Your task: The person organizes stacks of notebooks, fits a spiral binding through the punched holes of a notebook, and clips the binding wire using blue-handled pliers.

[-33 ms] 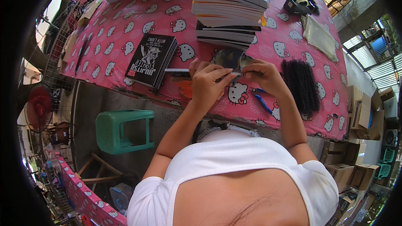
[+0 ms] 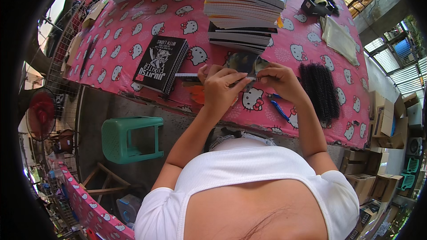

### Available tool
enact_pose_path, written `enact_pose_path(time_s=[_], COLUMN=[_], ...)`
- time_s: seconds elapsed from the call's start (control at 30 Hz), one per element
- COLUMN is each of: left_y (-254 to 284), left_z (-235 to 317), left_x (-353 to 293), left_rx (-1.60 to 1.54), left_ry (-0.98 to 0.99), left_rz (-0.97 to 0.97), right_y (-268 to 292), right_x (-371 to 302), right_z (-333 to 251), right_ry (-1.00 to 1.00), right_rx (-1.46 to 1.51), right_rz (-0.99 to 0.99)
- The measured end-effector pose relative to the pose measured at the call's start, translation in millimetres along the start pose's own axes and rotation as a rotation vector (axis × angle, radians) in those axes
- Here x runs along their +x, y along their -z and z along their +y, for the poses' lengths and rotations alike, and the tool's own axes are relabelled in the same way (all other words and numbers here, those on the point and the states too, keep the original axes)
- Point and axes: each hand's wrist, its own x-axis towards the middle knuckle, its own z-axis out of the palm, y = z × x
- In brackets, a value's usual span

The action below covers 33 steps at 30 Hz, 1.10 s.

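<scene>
In front of me a book with a dark cover (image 2: pixel 240 61) lies on the table, its white page edge showing to the left of my hands. My left hand (image 2: pixel 218 84) pinches the book's near edge. Close beside it, my right hand (image 2: pixel 281 80) has thumb and fingers closed on the same edge, towards its right end. What lies right between the fingertips is too small to make out. Blue-handled pliers (image 2: pixel 280 110) rest just below my right hand. To the right is a bundle of black spiral binding coils (image 2: pixel 319 91).
A finished black spiral-bound book (image 2: pixel 161 64) lies left of my hands. Beyond them rises a tall stack of books (image 2: pixel 244 4). A tape dispenser (image 2: pixel 315 6) and clear plastic sleeves (image 2: pixel 339 40) lie far right. A green stool (image 2: pixel 132 138) stands by the table's near edge.
A finger of my left hand has shifted slightly to the left and nearer. My right hand and the book look the same.
</scene>
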Motion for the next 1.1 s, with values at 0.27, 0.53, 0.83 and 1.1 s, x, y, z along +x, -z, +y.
enact_pose_path(time_s=[0.27,0.53,0.83,1.1], left_y=[-2,0,15,15], left_z=[-11,-12,-13,-9], left_x=[1,-4,-14,-6], left_rx=[0.044,0.090,0.018,0.079], left_ry=[0.004,-0.022,-0.032,0.004], left_rz=[0.017,0.002,-0.065,0.030], right_y=[-9,-24,7,-16], right_x=[-6,-4,14,13], right_z=[-17,-23,-4,77], right_ry=[-0.121,0.121,-0.153,-0.307], right_rx=[-0.223,-0.498,-0.245,-0.917], right_rz=[-0.028,0.094,-0.039,-0.150])
